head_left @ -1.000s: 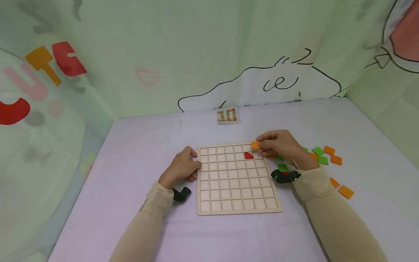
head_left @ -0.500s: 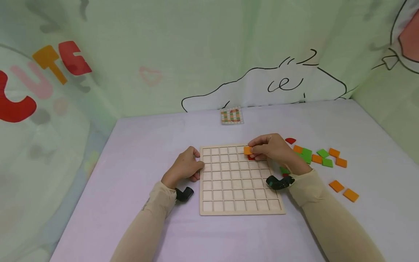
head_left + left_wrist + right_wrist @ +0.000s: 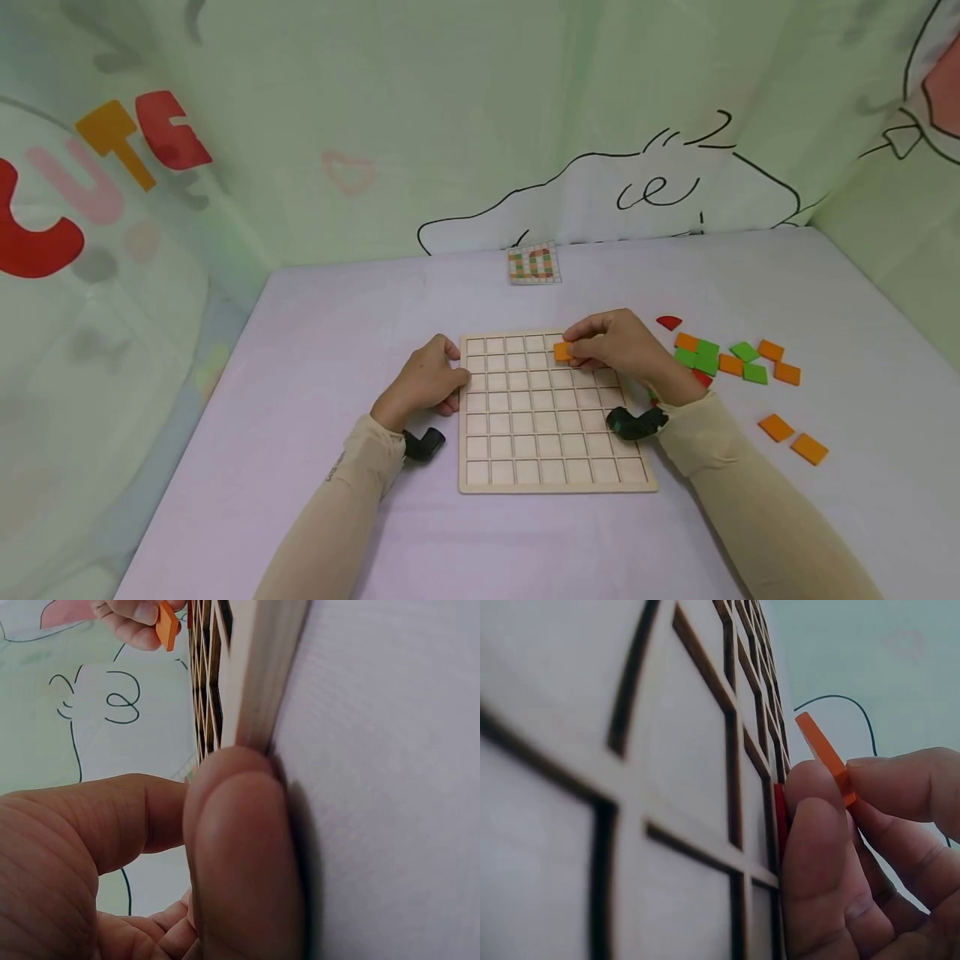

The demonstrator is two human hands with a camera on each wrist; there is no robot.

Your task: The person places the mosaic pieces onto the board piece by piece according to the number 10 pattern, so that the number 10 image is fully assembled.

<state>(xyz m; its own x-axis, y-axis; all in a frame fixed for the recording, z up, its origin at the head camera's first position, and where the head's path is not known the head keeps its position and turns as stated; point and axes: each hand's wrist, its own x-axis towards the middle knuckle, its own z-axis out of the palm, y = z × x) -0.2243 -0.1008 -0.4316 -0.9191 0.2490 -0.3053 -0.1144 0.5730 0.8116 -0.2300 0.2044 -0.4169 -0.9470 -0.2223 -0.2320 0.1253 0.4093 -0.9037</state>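
A pale wooden grid board [image 3: 525, 425] lies flat on the table. My left hand [image 3: 423, 379] holds its left edge, with the thumb at the rim; in the left wrist view fingertips [image 3: 236, 795] meet the board's side. Over the board's upper right part, my right hand [image 3: 618, 346] pinches an orange square tile [image 3: 562, 352] between thumb and fingers. The right wrist view shows this orange tile [image 3: 825, 754] tilted, standing out from the grid surface. A red piece [image 3: 781, 817] sits in the grid right behind the fingers; the hand hides it in the head view.
Loose orange tiles [image 3: 810, 449], green tiles [image 3: 707, 357] and red curved pieces [image 3: 669, 322] lie right of the board, some partly behind the right wrist. A small patterned card [image 3: 534, 263] is at the back of the table, before a printed cloth backdrop [image 3: 480, 125].
The right hand has carried the orange tile left and slightly toward the person, from the board's upper right corner to over the red piece. The left hand stays at the board's edge.
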